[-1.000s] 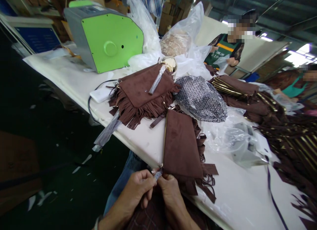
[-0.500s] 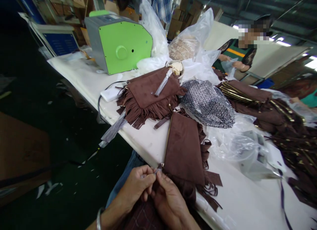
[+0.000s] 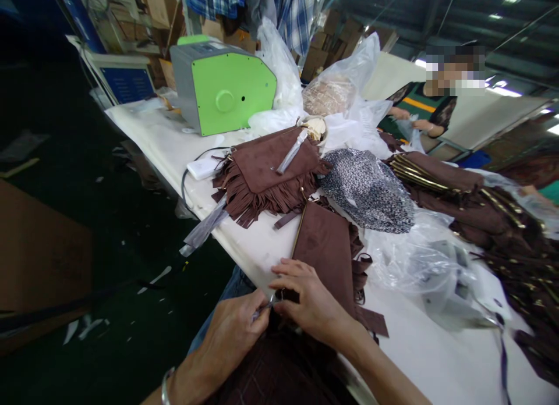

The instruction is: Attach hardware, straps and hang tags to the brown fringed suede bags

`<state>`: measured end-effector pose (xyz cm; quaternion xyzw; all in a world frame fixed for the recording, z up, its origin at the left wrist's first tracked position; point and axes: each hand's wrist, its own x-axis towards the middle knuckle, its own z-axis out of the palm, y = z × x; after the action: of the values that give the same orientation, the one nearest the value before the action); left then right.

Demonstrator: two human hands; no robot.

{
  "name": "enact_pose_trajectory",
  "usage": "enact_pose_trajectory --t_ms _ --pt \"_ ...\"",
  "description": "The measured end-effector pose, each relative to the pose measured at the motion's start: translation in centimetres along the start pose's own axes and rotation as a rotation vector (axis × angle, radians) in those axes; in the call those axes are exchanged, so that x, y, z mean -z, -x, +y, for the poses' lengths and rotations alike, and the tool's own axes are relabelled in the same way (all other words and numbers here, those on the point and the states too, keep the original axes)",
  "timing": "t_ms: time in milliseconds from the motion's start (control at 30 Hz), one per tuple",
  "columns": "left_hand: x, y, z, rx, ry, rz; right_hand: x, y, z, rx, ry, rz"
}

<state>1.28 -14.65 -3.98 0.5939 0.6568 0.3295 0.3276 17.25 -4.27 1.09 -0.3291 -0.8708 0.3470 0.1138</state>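
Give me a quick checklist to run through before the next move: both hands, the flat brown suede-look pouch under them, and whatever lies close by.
1. Left hand pinching the small translucent plastic piece: ok.
2. Right hand gripping firmly: cannot tell; its fingers spread over the near end of the flat brown suede-look pouch.
3. Gold zip edge visible along its full length: not ok; the right hand covers its near end.
4. Brown fringed flap bag apart from both hands: ok.
5. Long film-wrapped strip lying fully on the white tabletop: not ok; it overhangs the edge.
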Motion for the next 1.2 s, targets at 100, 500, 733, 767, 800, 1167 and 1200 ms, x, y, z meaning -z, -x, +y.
enact_pose_trajectory --t_ms 100,500,733,767,800,1167,1200 --pt "0.2 -0.1 0.3 0.041 -0.001 0.013 -0.8 -0.6 0.7 0.068 0.018 0.012" --pt "-0.7 -1.8 -1.3 0.539 1.137 -0.370 1.1 1.5 2.2 0.559 0.399 -0.051" --pt "0.9 -1.8 0.0 0.404 0.700 -0.253 -0.7 6.7 0.2 0.266 0.084 0.150" --pt "1.1 -1.8 0.2 0.382 0.646 -0.248 -1.8 7.3 -0.3 0.122 -0.091 0.194" --pt "1.3 -1.7 0.4 0.364 0.599 -0.246 -3.0 7.6 -0.8 -0.044 -0.300 0.221" --pt "0.0 0.3 0.3 0.053 0.006 -0.061 -6.5 4.3 -4.4 -0.583 -1.628 0.245" --pt "0.0 0.3 0.3 0.061 0.028 -0.054 -6.7 4.3 -4.2 -0.618 -1.649 0.268"
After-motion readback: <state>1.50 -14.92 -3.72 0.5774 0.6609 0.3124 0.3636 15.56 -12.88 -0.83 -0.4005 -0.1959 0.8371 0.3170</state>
